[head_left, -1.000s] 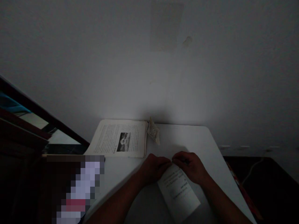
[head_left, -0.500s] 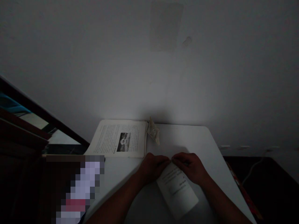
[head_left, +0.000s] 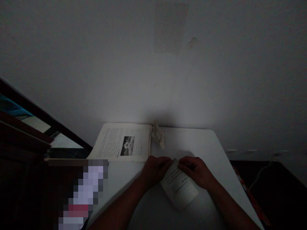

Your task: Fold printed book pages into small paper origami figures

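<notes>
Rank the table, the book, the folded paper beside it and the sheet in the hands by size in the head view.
1. Table
2. Book
3. Sheet, nearer the camera than the book yet looking smaller
4. Folded paper

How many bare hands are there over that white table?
2: the bare left hand and the bare right hand, at either side of the far end of a white printed paper sheet. No others show.
</notes>
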Motion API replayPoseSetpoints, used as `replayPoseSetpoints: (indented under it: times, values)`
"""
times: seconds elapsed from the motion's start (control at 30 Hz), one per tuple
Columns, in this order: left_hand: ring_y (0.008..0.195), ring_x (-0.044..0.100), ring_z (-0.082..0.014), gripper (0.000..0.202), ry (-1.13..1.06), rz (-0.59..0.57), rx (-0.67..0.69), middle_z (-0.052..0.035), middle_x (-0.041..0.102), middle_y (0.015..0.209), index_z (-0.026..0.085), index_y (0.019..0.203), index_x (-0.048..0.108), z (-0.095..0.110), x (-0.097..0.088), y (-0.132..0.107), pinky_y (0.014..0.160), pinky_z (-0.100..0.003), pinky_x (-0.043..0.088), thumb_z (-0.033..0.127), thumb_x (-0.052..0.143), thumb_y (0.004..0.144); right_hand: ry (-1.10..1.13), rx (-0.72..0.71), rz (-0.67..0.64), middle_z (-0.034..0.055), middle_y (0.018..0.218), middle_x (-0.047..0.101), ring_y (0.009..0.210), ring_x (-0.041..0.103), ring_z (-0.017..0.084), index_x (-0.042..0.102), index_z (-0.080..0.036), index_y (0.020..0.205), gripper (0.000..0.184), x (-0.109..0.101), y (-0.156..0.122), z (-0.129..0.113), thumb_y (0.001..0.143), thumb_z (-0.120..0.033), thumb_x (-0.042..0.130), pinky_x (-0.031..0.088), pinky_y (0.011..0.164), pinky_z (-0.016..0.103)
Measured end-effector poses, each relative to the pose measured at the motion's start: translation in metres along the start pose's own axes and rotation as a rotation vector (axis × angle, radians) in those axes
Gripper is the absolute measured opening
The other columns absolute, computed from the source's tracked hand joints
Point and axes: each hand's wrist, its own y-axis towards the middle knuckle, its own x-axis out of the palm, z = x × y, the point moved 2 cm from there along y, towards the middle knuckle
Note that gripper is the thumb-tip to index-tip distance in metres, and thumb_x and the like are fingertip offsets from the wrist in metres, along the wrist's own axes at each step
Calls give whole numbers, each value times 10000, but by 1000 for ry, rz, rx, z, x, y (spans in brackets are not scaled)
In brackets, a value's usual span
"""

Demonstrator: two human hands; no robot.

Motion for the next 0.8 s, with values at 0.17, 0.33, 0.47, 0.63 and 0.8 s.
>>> replayPoseSetpoints:
  times: [0.17, 0.33, 0.47, 0.63, 0.8]
  values:
    - [546, 546, -106, 326, -51, 1, -7, -11, 657, 649, 157, 843, 698, 0, 0, -1, 550, -193, 379, 354, 441, 880, -38, -30, 18, 2, 651, 655, 605, 594, 152, 665, -210, 761, 199, -2, -1, -1, 806, -375, 564, 442, 564, 243]
    - [589, 590, -122, 305, -7, 17, 5, -30, 680, 700, 158, 876, 693, -2, 2, -1, 593, -208, 402, 349, 456, 877, -61, -21, 19, -4, 612, 624, 553, 555, 137, 671, -200, 782, 212, -2, -2, 1, 805, -382, 564, 414, 523, 237]
    - [601, 609, -123, 321, 9, 21, -7, -29, 685, 711, 170, 856, 695, -3, 2, -2, 602, -206, 407, 342, 428, 897, -72, -6, -9, -34, 518, 512, 473, 452, 110, 670, -197, 819, 220, -2, -2, 1, 811, -383, 553, 334, 455, 226]
    - [619, 626, -122, 290, -36, 147, -25, -12, 689, 710, 179, 836, 692, -3, -4, -2, 622, -197, 438, 334, 453, 890, -48, 26, -27, -43, 501, 458, 459, 416, 97, 666, -183, 833, 212, -6, -3, 5, 813, -357, 547, 311, 443, 221]
    - [579, 631, -121, 268, -34, 286, 43, -7, 690, 674, 175, 805, 696, -3, -7, -5, 569, -194, 451, 307, 475, 879, -25, 81, -30, -45, 502, 458, 433, 432, 90, 665, -175, 840, 206, -12, -3, 10, 808, -338, 543, 327, 419, 210]
